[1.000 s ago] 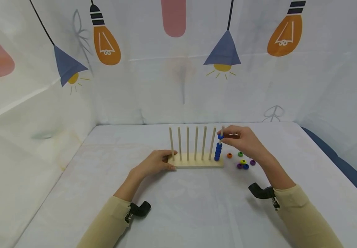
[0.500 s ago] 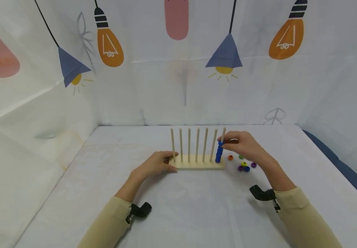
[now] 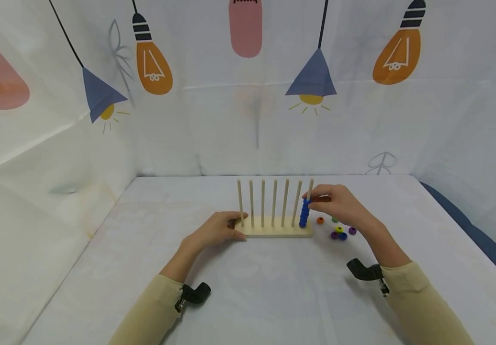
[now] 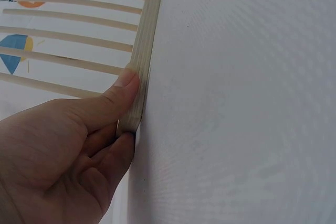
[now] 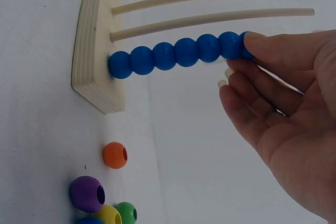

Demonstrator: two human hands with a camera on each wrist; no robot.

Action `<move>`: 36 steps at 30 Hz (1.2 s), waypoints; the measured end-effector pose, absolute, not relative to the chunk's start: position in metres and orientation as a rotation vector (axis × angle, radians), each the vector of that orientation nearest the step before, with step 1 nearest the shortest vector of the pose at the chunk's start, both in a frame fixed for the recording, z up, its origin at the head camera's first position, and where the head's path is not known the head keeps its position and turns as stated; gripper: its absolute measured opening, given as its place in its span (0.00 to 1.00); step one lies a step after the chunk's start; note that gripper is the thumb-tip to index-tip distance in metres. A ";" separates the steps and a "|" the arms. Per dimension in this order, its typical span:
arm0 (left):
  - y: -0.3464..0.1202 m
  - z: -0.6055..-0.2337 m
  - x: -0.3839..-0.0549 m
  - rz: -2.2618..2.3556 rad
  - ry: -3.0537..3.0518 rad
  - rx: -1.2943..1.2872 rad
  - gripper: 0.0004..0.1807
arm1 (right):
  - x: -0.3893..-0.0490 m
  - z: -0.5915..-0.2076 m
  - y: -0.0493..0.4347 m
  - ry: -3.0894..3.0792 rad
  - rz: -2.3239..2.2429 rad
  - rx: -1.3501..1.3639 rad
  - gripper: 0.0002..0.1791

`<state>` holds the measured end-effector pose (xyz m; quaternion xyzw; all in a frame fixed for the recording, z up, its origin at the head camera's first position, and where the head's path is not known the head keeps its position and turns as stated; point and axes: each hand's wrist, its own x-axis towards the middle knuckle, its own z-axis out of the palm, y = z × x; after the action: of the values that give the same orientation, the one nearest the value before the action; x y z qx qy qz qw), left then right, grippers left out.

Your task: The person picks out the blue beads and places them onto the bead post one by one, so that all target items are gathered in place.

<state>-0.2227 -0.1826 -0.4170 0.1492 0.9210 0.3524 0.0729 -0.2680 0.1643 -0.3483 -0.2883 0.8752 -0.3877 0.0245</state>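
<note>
A wooden peg rack [image 3: 278, 232] with a row of upright pegs stands on the table. At its left end, my left hand [image 3: 218, 227] grips the base; the left wrist view shows the thumb [image 4: 126, 80] on one face and fingers curled against the end. Several blue beads [image 5: 164, 56] are stacked on the rightmost peg. My right hand [image 3: 338, 203] pinches the top blue bead [image 5: 247, 46], which touches the bead below it on that peg. The thumb covers much of this bead. The other pegs carry no beads.
Loose beads lie right of the rack: an orange bead [image 3: 320, 220], a green bead [image 3: 335, 220], a yellow bead [image 3: 339, 230], a blue bead [image 3: 343, 236] and purple beads, one of them a purple bead [image 3: 352, 231] set apart. A printed white curtain [image 3: 213, 120] hangs behind the table.
My right hand has moved down the rightmost peg with a blue bead, closing the gap above the stack. My left hand keeps its grip on the base. The head view has shifted slightly.
</note>
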 end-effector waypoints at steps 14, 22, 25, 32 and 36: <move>-0.183 -0.420 -0.222 1.083 2.747 0.430 0.36 | -0.269 -0.351 0.176 2.700 -1.156 -0.887 0.14; -0.183 -0.417 -0.221 1.061 2.765 0.440 0.35 | -0.270 -0.355 0.194 2.653 -1.100 -0.858 0.13; -0.182 -0.416 -0.220 1.065 2.763 0.462 0.35 | -0.271 -0.357 0.199 2.637 -1.062 -0.843 0.13; -0.182 -0.415 -0.220 1.056 2.766 0.466 0.35 | -0.273 -0.361 0.212 2.535 -1.000 -0.826 0.12; -0.182 -0.416 -0.221 1.060 2.759 0.455 0.36 | -0.276 -0.365 0.217 2.491 -0.951 -0.819 0.10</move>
<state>-0.2215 -0.1824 -0.4156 0.1518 0.9200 0.3533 0.0754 -0.2761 0.2166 -0.3648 -0.2890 0.8792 -0.3358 0.1752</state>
